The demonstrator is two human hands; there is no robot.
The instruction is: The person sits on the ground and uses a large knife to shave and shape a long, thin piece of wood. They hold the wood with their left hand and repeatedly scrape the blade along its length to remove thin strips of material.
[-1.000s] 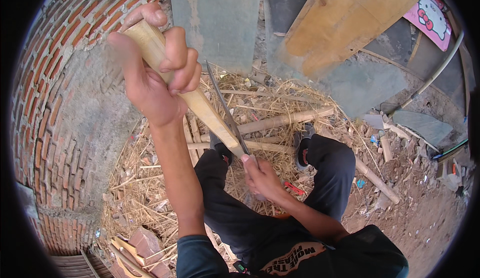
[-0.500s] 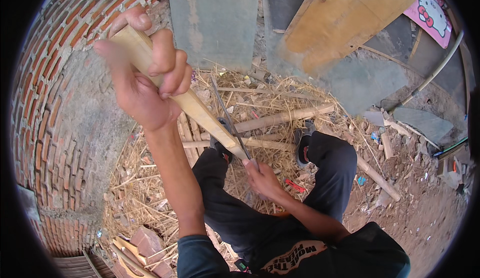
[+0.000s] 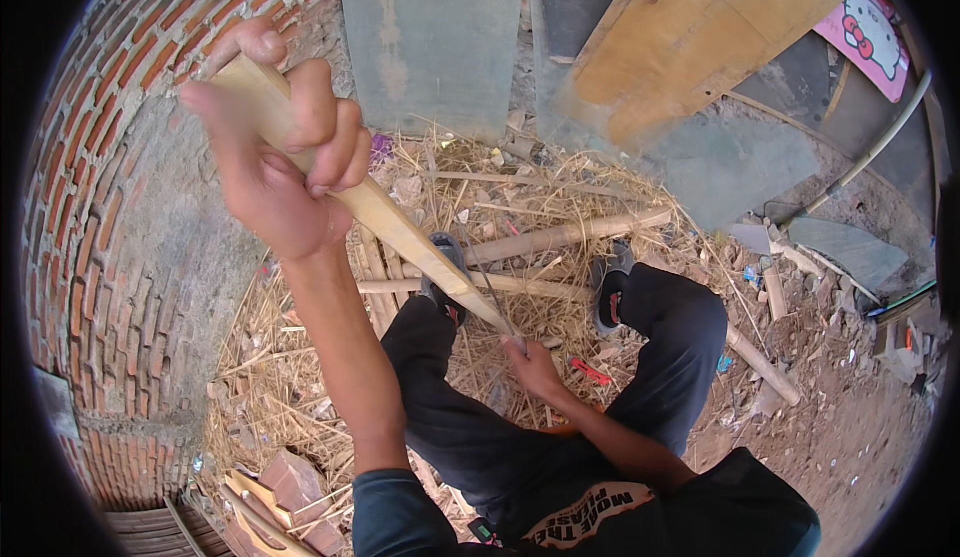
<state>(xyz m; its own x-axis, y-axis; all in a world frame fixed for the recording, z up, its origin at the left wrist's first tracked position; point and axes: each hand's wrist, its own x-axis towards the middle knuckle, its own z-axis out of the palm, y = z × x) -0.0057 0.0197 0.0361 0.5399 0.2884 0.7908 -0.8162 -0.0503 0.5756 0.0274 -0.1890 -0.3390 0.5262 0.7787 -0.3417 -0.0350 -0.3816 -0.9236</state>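
My left hand [image 3: 295, 172], raised at the upper left, is wrapped round the upper part of a pale bamboo strip [image 3: 400, 232]. The strip slants down to the right and narrows to a tip by my right hand [image 3: 535, 367]. That hand is closed low between my knees, gripping a long thin knife [image 3: 493, 292]. The dark blade runs up from my fist along the right side of the strip's lower end. Whether its edge touches the strip there I cannot tell. The knife's handle is hidden in my fingers.
Straw and shavings [image 3: 290, 377] cover the ground, with bamboo poles [image 3: 570, 237] lying across it beyond my shoes. A red tool-like object [image 3: 590, 371] lies by my right knee. A brick wall [image 3: 110, 287] rises at left; grey sheets [image 3: 440, 47] and an orange-brown board [image 3: 700, 37] lean at the back.
My right hand has moved a little down and to the right with the knife, and less of the blade shows. My left hand has shifted slightly left with the bamboo strip.
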